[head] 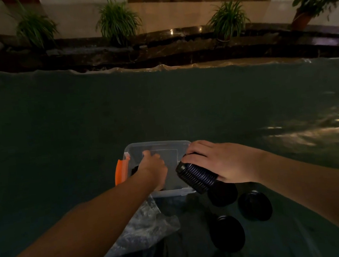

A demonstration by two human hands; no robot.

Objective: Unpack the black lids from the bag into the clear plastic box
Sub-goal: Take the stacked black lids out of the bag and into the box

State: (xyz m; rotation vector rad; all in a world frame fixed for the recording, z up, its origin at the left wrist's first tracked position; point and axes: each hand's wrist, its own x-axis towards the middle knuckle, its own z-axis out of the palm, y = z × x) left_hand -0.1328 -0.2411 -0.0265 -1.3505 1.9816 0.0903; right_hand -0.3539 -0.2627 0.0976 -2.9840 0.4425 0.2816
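Mid-transfer. Left hand point(155, 168) down inside the box point(158, 145), fingers curled, likely settling lids against the near-left wall — what it grips, if anything, cannot be told in the dim light. Right hand point(217, 161) clamped over a stack point(196, 177) of nested black lids, held on its side at the box's right rim, partly over the near-right corner. Orange latch point(121, 172) on the box's left end. 3 more lid piles point(255, 205) standing on the desk point(79, 128) just near and right of the box. Bag point(148, 225), crumpled and clear, lying near-left of the box under the left forearm; whether lids remain in it is hard to tell.

To do this step well:
- Clear the left hand from the drop zone first, or shift it to steady the box wall.
- Keep end pressure on the stack — nested lids fan apart once the squeeze eases.
- Lift over the rim rather than dragging across it; light box, likely to slide.
- Lay the stack flat along the right wall, leaving room for the remaining 3.
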